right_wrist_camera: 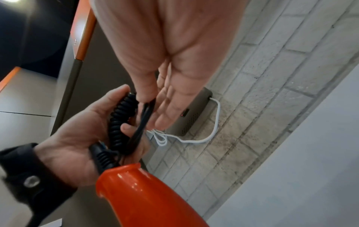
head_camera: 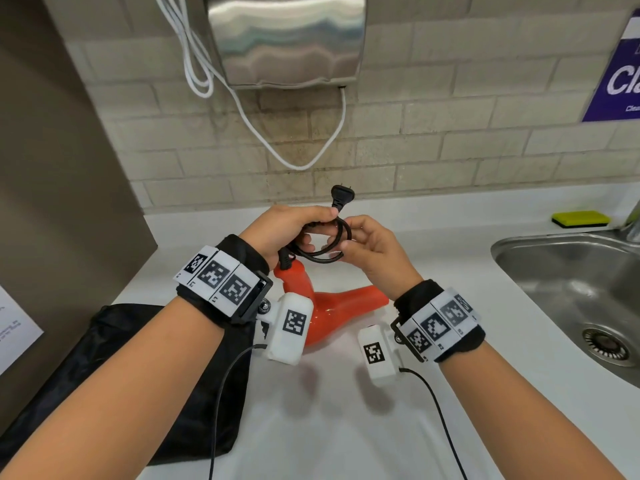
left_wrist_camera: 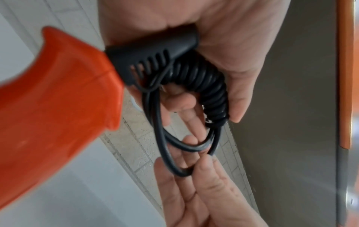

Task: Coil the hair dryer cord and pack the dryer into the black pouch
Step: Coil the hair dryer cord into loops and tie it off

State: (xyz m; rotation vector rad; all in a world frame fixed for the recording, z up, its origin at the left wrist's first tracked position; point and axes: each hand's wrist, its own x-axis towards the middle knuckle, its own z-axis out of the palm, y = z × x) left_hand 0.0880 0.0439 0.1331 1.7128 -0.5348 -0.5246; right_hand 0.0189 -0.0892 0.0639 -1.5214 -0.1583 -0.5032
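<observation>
- The black cord point(head_camera: 323, 244) of the orange hair dryer point(head_camera: 332, 306) is gathered into loops held up between the two hands, with the plug point(head_camera: 343, 195) sticking up just above the fingers.
- The left hand point(head_camera: 287, 230) is curled round the springy coiled stretch of cord and the loops beside it; the dryer's handle hangs just below this hand, and its body lies under both wrists on the bench point(head_camera: 450, 271).
- The right hand point(head_camera: 374, 251) pinches the far side of the loops between thumb and fingers point(left_wrist_camera: 205, 172), close against the left hand.
- The black pouch point(head_camera: 114, 375) lies flat on the bench beneath the left forearm.
- A steel sink point(head_camera: 571, 282) is set into the bench out past the right hand, a yellow sponge point(head_camera: 581, 219) beyond it.
- On the tiled wall ahead of the hands hangs a metal hand dryer point(head_camera: 287, 39) with a white cable point(head_camera: 294, 140).
</observation>
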